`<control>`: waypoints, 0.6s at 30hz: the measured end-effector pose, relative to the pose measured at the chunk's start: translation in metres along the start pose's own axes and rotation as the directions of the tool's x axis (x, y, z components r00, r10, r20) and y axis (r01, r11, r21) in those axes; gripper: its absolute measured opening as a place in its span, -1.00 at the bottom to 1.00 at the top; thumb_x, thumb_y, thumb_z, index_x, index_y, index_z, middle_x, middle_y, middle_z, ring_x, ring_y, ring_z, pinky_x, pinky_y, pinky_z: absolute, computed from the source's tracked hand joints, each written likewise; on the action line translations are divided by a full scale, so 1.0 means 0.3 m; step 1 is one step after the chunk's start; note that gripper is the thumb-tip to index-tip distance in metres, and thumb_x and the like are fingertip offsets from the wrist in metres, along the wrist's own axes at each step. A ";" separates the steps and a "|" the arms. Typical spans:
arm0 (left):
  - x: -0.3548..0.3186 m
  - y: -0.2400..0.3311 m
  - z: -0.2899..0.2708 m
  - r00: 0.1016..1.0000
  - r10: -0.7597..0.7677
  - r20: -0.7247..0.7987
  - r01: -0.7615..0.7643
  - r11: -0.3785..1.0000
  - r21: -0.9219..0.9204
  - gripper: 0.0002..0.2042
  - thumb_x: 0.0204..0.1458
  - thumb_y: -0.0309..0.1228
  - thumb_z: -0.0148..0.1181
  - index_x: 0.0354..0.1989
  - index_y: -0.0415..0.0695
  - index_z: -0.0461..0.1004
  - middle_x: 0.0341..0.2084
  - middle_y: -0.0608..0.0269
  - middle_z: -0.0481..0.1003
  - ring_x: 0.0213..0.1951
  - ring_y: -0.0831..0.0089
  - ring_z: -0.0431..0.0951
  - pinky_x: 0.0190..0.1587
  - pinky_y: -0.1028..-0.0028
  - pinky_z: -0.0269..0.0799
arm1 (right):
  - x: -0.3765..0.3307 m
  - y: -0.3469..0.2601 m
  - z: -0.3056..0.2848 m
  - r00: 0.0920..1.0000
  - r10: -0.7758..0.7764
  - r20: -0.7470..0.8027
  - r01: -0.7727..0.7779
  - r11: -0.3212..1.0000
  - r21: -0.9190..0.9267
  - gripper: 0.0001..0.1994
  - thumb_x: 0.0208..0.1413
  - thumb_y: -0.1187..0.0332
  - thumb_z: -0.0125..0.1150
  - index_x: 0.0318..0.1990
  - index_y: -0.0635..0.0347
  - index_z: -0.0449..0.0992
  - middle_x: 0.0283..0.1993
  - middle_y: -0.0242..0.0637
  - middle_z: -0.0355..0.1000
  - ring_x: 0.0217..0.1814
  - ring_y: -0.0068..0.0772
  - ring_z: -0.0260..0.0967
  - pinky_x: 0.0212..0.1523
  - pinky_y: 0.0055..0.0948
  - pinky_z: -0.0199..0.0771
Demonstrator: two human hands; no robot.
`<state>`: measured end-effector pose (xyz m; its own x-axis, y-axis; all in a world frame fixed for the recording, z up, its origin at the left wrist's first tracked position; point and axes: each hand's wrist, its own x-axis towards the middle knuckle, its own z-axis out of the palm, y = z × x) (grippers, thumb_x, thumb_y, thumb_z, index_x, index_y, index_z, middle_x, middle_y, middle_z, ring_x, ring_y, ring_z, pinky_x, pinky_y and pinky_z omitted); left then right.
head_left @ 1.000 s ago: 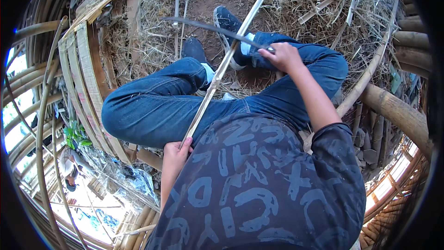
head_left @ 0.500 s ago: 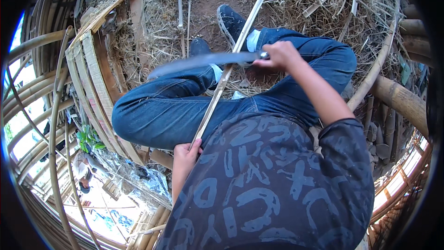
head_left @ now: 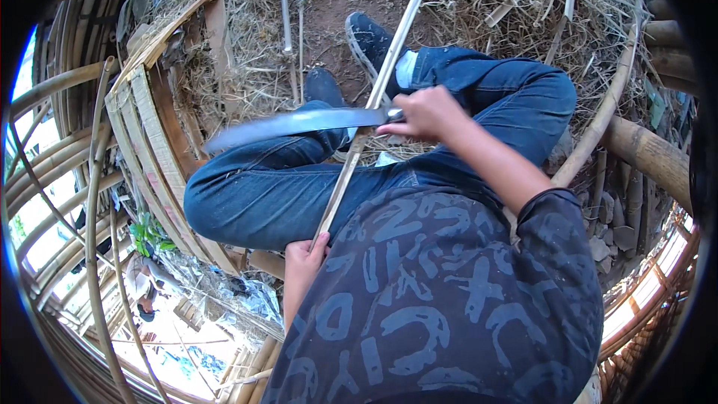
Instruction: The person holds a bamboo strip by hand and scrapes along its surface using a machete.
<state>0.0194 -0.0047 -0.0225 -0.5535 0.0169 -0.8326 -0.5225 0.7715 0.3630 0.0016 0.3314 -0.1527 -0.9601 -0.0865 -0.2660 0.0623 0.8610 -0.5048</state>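
Note:
A long, thin bamboo strip [head_left: 399,45] slants across my crossed legs from the upper middle down to my left hip. Its near end is pinched by my left hand [head_left: 304,262], closed with the thumb on top. My right hand [head_left: 431,114] is wrapped round the dark handle of a machete [head_left: 299,122]. The long curved blade points left and crosses the strip above my lap, seemingly against it; its far end is a little blurred. Whether the edge bites into the strip I cannot tell.
A wooden slatted crate [head_left: 153,127] stands to my left. Dry straw [head_left: 516,22] covers the ground ahead, with loose strips on it. A thick bamboo pole [head_left: 647,157] lies at right. Bamboo framing [head_left: 93,239] and clear plastic [head_left: 258,295] are at the lower left.
The machete and my right hand have moved down along the strip and to the left, nearer my body. My left hand keeps its hold on the strip's near end.

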 end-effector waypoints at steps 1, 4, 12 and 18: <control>0.002 -0.006 0.000 1.000 0.016 0.009 -0.016 1.000 -0.008 -0.58 0.16 -0.19 0.16 -0.62 -0.29 0.53 -0.81 0.42 0.36 -0.71 0.70 0.25 -0.64 0.56 0.12 | 0.006 0.073 0.028 0.992 -0.061 -0.115 0.053 0.996 -0.076 -0.36 -0.06 -0.39 0.07 -0.61 0.10 0.44 -0.69 -0.15 0.42 -0.61 -0.06 0.46 -0.58 -0.23 0.44; 0.002 -0.001 -0.008 1.000 -0.013 0.024 0.013 1.000 -0.005 -0.57 0.16 -0.18 0.16 -0.62 -0.29 0.52 -0.81 0.42 0.36 -0.71 0.71 0.26 -0.63 0.55 0.13 | 0.015 0.278 -0.006 0.975 0.218 -0.038 -0.220 0.974 -0.063 -0.29 -0.06 -0.44 -0.02 -0.50 0.15 0.55 -0.54 -0.04 0.50 -0.41 0.03 0.51 -0.39 -0.11 0.50; -0.003 0.012 0.002 1.000 -0.006 0.013 0.006 1.000 0.007 -0.57 0.17 -0.19 0.15 -0.62 -0.30 0.53 -0.81 0.41 0.37 -0.69 0.72 0.26 -0.63 0.55 0.14 | 0.016 0.094 -0.028 0.948 0.315 -0.050 -0.303 0.938 0.169 -0.30 0.02 -0.35 0.01 -0.50 0.25 0.52 -0.54 0.06 0.47 -0.41 0.14 0.49 -0.33 -0.01 0.49; 0.006 0.000 -0.004 0.999 -0.020 0.034 0.021 1.000 -0.018 -0.58 0.17 -0.21 0.16 -0.62 -0.31 0.52 -0.78 0.40 0.39 -0.68 0.71 0.27 -0.62 0.55 0.17 | 0.048 0.134 -0.005 0.998 -0.055 -0.015 0.055 0.998 -0.040 -0.34 -0.03 -0.38 0.04 -0.54 0.16 0.46 -0.62 -0.06 0.43 -0.53 0.06 0.45 -0.48 -0.15 0.47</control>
<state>0.0175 -0.0055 -0.0235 -0.5208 0.0228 -0.8534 -0.5454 0.7601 0.3532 -0.0102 0.3655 -0.1754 -0.9660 -0.1265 -0.2256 -0.0011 0.8742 -0.4856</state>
